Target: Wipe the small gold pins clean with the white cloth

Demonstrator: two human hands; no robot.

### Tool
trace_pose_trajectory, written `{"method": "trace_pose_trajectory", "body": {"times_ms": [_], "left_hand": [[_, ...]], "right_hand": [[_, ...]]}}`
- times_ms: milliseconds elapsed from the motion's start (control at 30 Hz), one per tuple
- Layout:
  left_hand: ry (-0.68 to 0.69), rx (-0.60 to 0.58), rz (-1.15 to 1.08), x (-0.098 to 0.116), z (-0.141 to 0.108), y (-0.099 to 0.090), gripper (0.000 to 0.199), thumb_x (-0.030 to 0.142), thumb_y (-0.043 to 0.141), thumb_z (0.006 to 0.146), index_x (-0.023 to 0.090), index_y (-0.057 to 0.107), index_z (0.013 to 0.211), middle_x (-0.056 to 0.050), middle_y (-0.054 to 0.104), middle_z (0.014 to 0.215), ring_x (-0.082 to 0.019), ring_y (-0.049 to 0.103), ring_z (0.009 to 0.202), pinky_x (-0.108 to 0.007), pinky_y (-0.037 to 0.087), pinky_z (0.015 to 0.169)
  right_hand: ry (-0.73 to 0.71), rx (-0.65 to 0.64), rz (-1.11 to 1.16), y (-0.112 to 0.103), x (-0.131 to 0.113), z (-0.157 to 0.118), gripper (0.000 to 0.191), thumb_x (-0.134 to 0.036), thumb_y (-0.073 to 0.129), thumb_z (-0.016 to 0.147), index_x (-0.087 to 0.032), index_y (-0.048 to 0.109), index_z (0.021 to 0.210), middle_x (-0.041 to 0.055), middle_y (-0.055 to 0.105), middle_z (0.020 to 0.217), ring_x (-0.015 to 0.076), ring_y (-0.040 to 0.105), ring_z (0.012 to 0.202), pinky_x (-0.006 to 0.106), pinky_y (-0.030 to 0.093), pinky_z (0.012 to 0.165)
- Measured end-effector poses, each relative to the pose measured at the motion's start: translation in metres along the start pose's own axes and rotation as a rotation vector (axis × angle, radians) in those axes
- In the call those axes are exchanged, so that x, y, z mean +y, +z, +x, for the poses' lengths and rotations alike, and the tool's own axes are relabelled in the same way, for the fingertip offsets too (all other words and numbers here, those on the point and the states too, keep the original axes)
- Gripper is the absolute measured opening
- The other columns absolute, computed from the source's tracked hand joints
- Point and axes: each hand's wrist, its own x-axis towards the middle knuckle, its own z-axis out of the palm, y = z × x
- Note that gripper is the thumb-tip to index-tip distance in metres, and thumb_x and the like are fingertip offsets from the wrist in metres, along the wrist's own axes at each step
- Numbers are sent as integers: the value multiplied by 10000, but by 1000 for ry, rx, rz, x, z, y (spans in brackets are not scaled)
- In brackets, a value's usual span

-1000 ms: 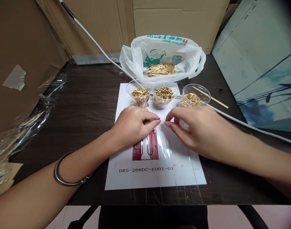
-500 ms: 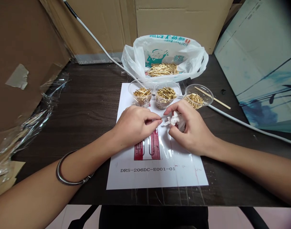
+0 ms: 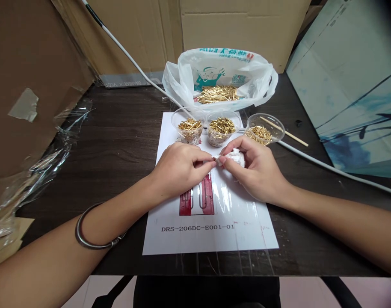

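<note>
Fingers (image 3: 203, 169) of the left hand (image 3: 178, 169) are pinched together around a tiny piece (image 3: 214, 158), of which only a speck is left uncovered at the tips of thumb and forefinger; its shape cannot be made out. Just to the right of that speck, a crumpled white tissue (image 3: 236, 158) is gripped between the thumb and curled fingers of the right hand (image 3: 262, 173) — its narrow end is brought right up to the left fingertips, though whether the piece itself is touched cannot be told. Both hands are held over a printed sheet (image 3: 250, 233) laid on the dark tabletop (image 3: 118, 128). Beyond them, from left to right, three clear cups are set: a left cup (image 3: 186, 138), a middle cup (image 3: 216, 140) and a right cup (image 3: 268, 119) — all partly filled with small brass-coloured parts, the last with a thin stick (image 3: 296, 137) seen beside it.
</note>
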Motion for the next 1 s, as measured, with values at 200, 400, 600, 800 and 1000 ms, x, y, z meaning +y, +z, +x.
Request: {"method": "trace_pose_trajectory", "body": {"times_ms": [200,400,600,800,1000], "left_hand": [[-2,-7,-8,0,0,1,238,233,571,830,171,691,634,-1,597,579,-101,496,571,-249,358,559],[-13,-10,-16,0,-1,1,228,245,568,837,184,722,680,-3,613,587,-104,510,574,-250,358,553],[-7,-5,-25,0,-1,1,219,221,566,834,184,740,707,-11,637,608,-108,530,588,-248,373,560],[1,20,-24,-2,-1,2,197,238,583,829,189,754,744,-12,639,620,-108,530,594,-248,388,564],[81,191,-74,1,-1,3,131,211,637,789,171,760,770,-21,656,682,-105,561,614,-244,423,570]], "right_hand": [[6,-26,-26,0,-1,0,130,-234,604,808,-192,635,927,-1,641,792,138,574,711,294,436,695],[-19,9,-51,-1,-3,1,94,-209,606,805,-185,655,882,-6,662,782,130,591,708,280,449,696],[-63,-22,-33,0,-1,1,104,-183,613,787,-186,652,883,22,691,924,166,628,875,321,471,818],[-40,7,-77,0,-4,0,96,-139,627,740,-186,662,817,39,700,981,192,638,945,362,466,892],[-91,53,-103,-1,-2,2,72,-130,632,726,-166,675,771,53,694,935,187,633,914,351,473,862]]}}
